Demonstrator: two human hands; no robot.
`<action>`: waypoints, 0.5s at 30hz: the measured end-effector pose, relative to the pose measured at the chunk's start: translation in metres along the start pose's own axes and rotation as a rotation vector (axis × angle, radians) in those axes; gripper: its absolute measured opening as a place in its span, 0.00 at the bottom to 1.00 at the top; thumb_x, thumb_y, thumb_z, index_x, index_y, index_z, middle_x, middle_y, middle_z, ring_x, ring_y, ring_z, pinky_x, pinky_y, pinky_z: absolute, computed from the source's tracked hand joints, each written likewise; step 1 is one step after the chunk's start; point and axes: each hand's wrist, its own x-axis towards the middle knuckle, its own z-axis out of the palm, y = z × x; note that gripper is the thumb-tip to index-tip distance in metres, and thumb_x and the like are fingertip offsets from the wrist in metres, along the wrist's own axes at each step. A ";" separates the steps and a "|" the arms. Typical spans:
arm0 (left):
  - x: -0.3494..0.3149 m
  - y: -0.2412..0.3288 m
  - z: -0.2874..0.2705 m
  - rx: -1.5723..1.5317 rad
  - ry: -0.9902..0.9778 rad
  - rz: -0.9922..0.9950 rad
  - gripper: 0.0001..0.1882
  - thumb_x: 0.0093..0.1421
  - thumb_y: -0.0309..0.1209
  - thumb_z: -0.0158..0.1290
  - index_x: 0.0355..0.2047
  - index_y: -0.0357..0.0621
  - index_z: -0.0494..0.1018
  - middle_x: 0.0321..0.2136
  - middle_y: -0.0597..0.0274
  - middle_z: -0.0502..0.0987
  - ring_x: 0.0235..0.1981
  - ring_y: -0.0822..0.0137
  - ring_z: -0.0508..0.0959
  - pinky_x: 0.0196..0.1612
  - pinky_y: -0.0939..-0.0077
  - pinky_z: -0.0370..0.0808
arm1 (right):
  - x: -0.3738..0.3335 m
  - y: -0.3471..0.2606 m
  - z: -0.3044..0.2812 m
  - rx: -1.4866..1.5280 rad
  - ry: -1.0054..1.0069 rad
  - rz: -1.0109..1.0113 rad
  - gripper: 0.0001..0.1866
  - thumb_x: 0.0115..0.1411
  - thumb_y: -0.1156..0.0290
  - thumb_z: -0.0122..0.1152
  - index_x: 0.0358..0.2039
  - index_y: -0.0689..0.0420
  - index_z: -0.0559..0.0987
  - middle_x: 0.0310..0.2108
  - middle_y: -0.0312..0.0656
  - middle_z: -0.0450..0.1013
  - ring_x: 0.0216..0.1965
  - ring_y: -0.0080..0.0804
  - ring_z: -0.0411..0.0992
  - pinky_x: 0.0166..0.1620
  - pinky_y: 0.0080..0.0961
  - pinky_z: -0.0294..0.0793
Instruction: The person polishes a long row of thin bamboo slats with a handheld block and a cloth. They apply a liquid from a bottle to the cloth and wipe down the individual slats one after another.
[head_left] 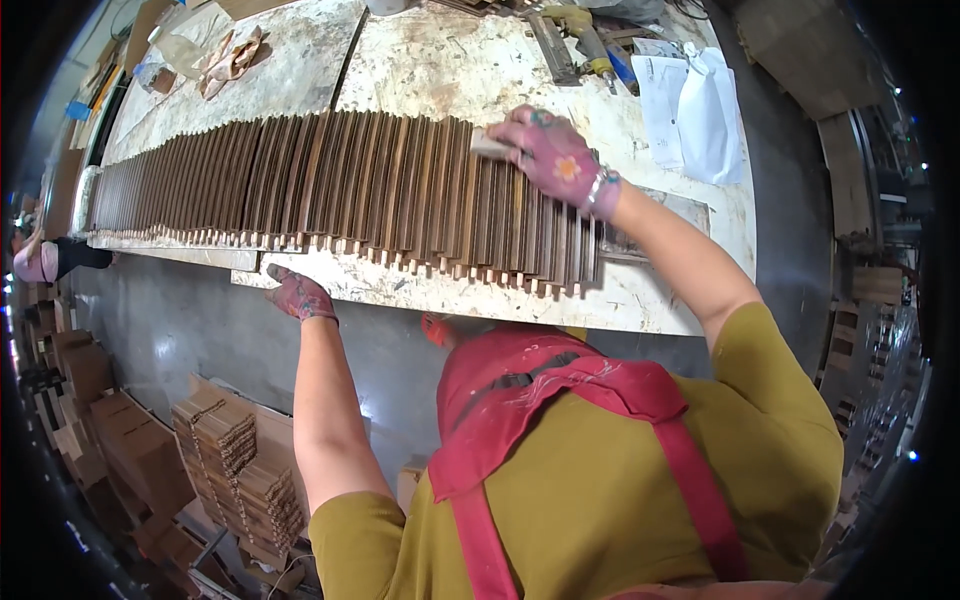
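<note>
A long row of dark brown wooden strips (400, 185) lies side by side across the table, with pale pegs showing at their near ends. Over the far ends on the right side, my right hand (550, 160), in a pink flowered glove, grips a small pale block (488, 146) that appears to rest on the strips. The block's kind cannot be made out. My left hand (302, 296), gloved alike, is at the table's near edge, just below the pegged ends. Its fingers point left and hold nothing visible.
The worn white worktable (430, 60) carries a yellowish power tool (580, 35) and white paper sheets (665, 105) at the far right. A cloth (232, 62) and a clear bottle (175, 50) lie far left. Stacked wood (235, 460) stands on the floor at left. Another person (50, 260) is at far left.
</note>
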 end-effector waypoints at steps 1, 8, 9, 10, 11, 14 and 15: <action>-0.011 0.011 0.003 -0.035 -0.044 -0.023 0.37 0.65 0.30 0.50 0.68 0.33 0.45 0.49 0.45 0.73 0.45 0.57 0.77 0.46 0.65 0.76 | -0.001 0.011 0.010 0.037 -0.030 0.013 0.11 0.65 0.67 0.50 0.46 0.51 0.77 0.33 0.42 0.74 0.31 0.29 0.74 0.28 0.23 0.76; -0.012 0.011 0.004 0.152 0.005 0.034 0.37 0.65 0.37 0.48 0.66 0.30 0.48 0.52 0.40 0.71 0.49 0.50 0.75 0.53 0.64 0.71 | -0.078 -0.076 -0.004 0.259 -0.096 -0.468 0.05 0.60 0.66 0.57 0.33 0.45 0.81 0.27 0.36 0.75 0.28 0.32 0.77 0.30 0.28 0.79; -0.015 0.014 0.000 0.168 0.017 0.030 0.37 0.64 0.39 0.48 0.66 0.29 0.48 0.52 0.39 0.71 0.49 0.49 0.75 0.54 0.64 0.71 | -0.067 -0.078 -0.023 0.222 -0.218 -0.393 0.06 0.61 0.66 0.56 0.35 0.44 0.81 0.28 0.38 0.75 0.30 0.33 0.77 0.31 0.30 0.78; -0.010 0.011 -0.004 0.181 -0.017 -0.003 0.37 0.64 0.39 0.49 0.66 0.29 0.48 0.53 0.39 0.70 0.49 0.50 0.75 0.54 0.64 0.71 | -0.048 -0.063 -0.025 0.108 -0.251 -0.291 0.07 0.61 0.66 0.55 0.40 0.44 0.79 0.30 0.39 0.74 0.32 0.34 0.76 0.31 0.32 0.77; 0.000 0.008 -0.008 0.191 -0.054 -0.034 0.38 0.64 0.40 0.49 0.66 0.29 0.48 0.54 0.38 0.70 0.49 0.50 0.75 0.54 0.64 0.71 | -0.034 -0.041 -0.022 0.051 -0.082 -0.255 0.10 0.64 0.63 0.53 0.45 0.44 0.78 0.32 0.40 0.74 0.32 0.35 0.75 0.32 0.31 0.77; 0.019 -0.013 -0.012 0.127 -0.139 -0.028 0.39 0.63 0.41 0.50 0.66 0.30 0.49 0.53 0.41 0.71 0.45 0.53 0.76 0.49 0.62 0.75 | 0.002 0.005 -0.026 0.273 -0.202 0.238 0.18 0.69 0.55 0.43 0.48 0.49 0.77 0.36 0.42 0.74 0.33 0.32 0.73 0.33 0.27 0.77; 0.025 -0.026 -0.006 0.107 -0.169 -0.017 0.38 0.63 0.40 0.50 0.66 0.31 0.49 0.53 0.42 0.72 0.44 0.54 0.77 0.47 0.62 0.76 | -0.007 0.028 -0.003 0.080 -0.125 0.082 0.17 0.69 0.56 0.44 0.47 0.50 0.77 0.35 0.42 0.73 0.33 0.32 0.73 0.34 0.26 0.78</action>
